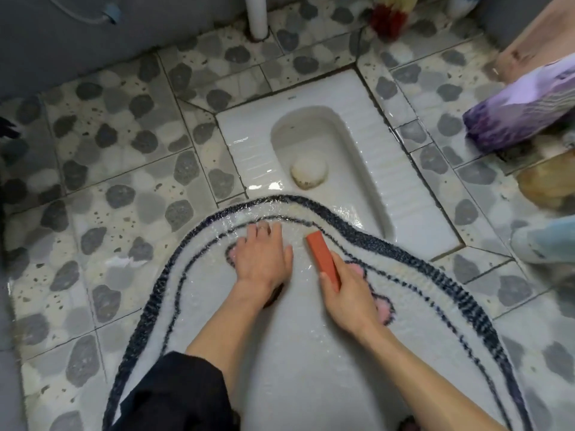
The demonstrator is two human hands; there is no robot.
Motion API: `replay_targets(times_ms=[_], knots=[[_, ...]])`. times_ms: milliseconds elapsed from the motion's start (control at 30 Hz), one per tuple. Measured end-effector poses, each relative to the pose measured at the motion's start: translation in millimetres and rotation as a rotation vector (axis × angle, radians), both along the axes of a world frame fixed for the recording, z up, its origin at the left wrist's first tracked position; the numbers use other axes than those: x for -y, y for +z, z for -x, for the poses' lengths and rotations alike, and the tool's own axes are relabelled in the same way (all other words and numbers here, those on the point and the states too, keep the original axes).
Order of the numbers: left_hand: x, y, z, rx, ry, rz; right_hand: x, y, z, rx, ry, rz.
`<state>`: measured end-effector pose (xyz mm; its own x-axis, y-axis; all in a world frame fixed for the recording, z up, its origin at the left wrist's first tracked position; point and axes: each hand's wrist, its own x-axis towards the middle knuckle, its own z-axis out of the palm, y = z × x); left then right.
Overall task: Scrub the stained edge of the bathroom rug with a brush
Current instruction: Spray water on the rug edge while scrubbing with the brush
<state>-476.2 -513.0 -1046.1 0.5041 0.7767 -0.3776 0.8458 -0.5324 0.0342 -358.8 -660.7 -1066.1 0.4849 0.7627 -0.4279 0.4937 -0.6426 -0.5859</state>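
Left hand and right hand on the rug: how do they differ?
The left hand lies flat on the rug, fingers straight and spread; the right hand is curled in a grip round an orange brush. The left hand holds nothing; the right hand holds the tool. The left hand reaches closer to the rug's dark far border than the right hand. Both are bare and sit over the wet-looking white rug.
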Motion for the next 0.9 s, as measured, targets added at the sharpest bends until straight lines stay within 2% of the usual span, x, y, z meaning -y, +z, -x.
replay_targets(times_ms=[67,133,233,367,433,467,633,767,900], knots=[[-36,-1,-19,0.073,0.019,0.051,5,1,3,-0.01,-0.039,-0.019],[-62,-3,-30,0.037,0.054,0.129,10,3,2,-0.014,-0.067,-0.03],[-67,-12,-5,-0.022,0.041,0.117,10,7,-6,-0.007,-0.12,-0.036],[-69,-14,23,-0.059,-0.038,0.007,0,7,-16,-0.018,-0.213,-0.034],[-79,-12,15,-0.055,-0.012,0.095,-5,6,-21,-0.032,-0.25,-0.068],[-83,-10,11,-0.036,0.017,0.138,-6,6,-24,-0.036,-0.249,-0.075],[-89,4,22,0.063,0.006,0.085,-22,11,-38,0.041,-0.169,-0.098],[-100,17,54,0.211,0.178,0.293,-44,16,-41,0.112,-0.128,-0.156],[-90,22,85,0.138,0.149,0.305,-67,21,-35,0.121,-0.113,-0.073]])
